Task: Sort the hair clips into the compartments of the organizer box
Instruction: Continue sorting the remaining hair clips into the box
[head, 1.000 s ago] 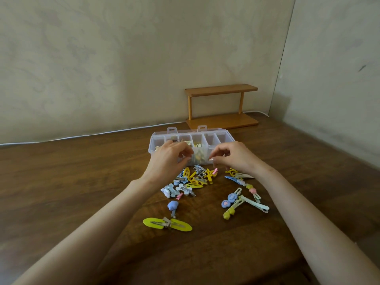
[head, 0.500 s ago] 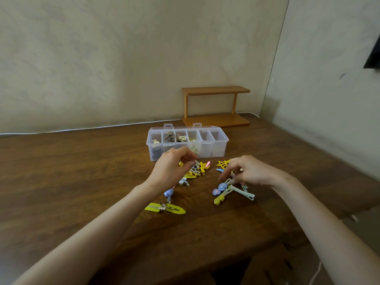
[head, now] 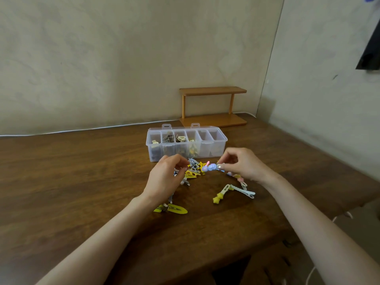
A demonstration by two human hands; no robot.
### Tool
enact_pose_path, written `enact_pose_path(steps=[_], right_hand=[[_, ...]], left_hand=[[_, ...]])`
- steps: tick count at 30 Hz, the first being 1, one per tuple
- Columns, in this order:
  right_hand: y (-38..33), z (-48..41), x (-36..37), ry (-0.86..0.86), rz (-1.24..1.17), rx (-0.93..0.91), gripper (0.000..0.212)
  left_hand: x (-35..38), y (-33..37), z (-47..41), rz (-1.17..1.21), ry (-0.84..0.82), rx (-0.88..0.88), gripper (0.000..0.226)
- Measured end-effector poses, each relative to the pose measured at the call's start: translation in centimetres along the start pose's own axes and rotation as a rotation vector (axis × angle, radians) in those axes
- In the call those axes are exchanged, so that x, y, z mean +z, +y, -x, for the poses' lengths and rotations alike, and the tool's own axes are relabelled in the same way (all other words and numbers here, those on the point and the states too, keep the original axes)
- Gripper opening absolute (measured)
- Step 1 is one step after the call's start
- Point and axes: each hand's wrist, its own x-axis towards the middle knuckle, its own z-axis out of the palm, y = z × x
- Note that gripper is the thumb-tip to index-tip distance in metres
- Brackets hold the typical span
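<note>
A clear organizer box (head: pixel 218 150) with several compartments stands on the wooden table; the left ones hold clips and the two on the right look bare. In front of it lies a pile of hair clips (head: pixel 194 171), mostly yellow and grey. My right hand (head: pixel 242 166) pinches a blue and lilac clip (head: pixel 209 167) and holds it above the pile. My left hand (head: pixel 168 177) hovers over the pile's left side with fingers curled; whether it grips a clip is hidden. A yellow star clip (head: pixel 221 195) and a large yellow clip (head: pixel 174 208) lie nearer to me.
A small wooden shelf (head: pixel 212 106) stands behind the box against the wall. A white cable (head: pixel 82 130) runs along the table's back edge. The table's front edge (head: pixel 267 249) is close to my forearms. A pale blue clip (head: pixel 244 191) lies at the right.
My hands drew back from the box to the pile. My right hand picked the blue and lilac clip off the table and lifted it. The view shifted slightly.
</note>
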Motion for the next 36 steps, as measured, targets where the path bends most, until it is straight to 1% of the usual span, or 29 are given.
enact_pose_path(steps=[2,4,6,8,10,13,17,20,23,26,27,29,30,31,34,36], right_hand=[[-0.4,-0.6,0.0,0.100,-0.134,-0.034,0.007],[-0.9,-1.6,0.0,0.215,-0.215,-0.045,0.009],[-1.8,-2.7,0.2,0.313,-0.235,-0.044,0.006],[-2.7,-4.0,0.6,0.373,-0.222,-0.052,0.004],[-3.5,-5.7,1.3,0.419,-0.148,-0.071,0.005],[-4.3,-8.2,2.7,0.458,0.073,-0.084,0.002],[-4.5,-10.0,4.4,0.472,0.379,-0.055,0.010],[-4.4,-10.6,5.3,0.477,0.515,-0.093,0.014],[-4.3,-10.8,5.5,0.406,0.567,-0.086,0.020],[-4.2,-10.1,4.7,0.322,0.516,-0.072,0.033],[-4.2,-9.6,4.2,0.315,0.495,-0.079,0.034],[-4.5,-8.4,3.1,0.303,0.424,-0.109,0.022],[-4.6,-7.6,2.4,0.255,0.365,-0.124,0.017],[-4.7,-6.7,1.6,0.162,0.311,-0.137,0.013],[-4.6,-3.6,-0.4,-0.247,0.227,-0.095,0.011],[-3.9,-1.9,-1.1,-0.418,0.218,-0.056,0.013]], left_hand=[[-0.1,0.0,0.0,-0.004,0.003,0.004,0.013],[-0.2,-0.1,0.0,-0.002,0.009,-0.005,0.013],[-0.2,-0.2,-0.1,-0.001,0.011,-0.010,0.012],[-0.2,-0.2,-0.1,-0.006,0.009,-0.008,0.012],[-0.2,-0.2,-0.1,-0.010,0.010,-0.001,0.012],[-0.2,-0.2,-0.2,-0.016,0.021,0.017,0.011],[-0.2,-0.1,-0.3,-0.012,0.039,0.028,0.010],[-0.1,-0.2,-0.4,-0.021,0.046,0.029,0.009],[-0.1,-0.2,-0.4,-0.026,0.049,0.031,0.009],[-0.2,-0.1,-0.4,-0.025,0.046,0.043,0.010],[-0.2,-0.1,-0.4,-0.025,0.045,0.045,0.010],[-0.2,-0.1,-0.4,-0.029,0.045,0.048,0.010],[-0.2,-0.1,-0.3,-0.031,0.045,0.047,0.010],[-0.1,-0.2,-0.3,-0.033,0.044,0.046,0.010],[-0.1,-0.2,-0.2,-0.033,0.031,0.044,0.011],[0.0,-0.2,-0.2,-0.034,0.023,0.038,0.012]])
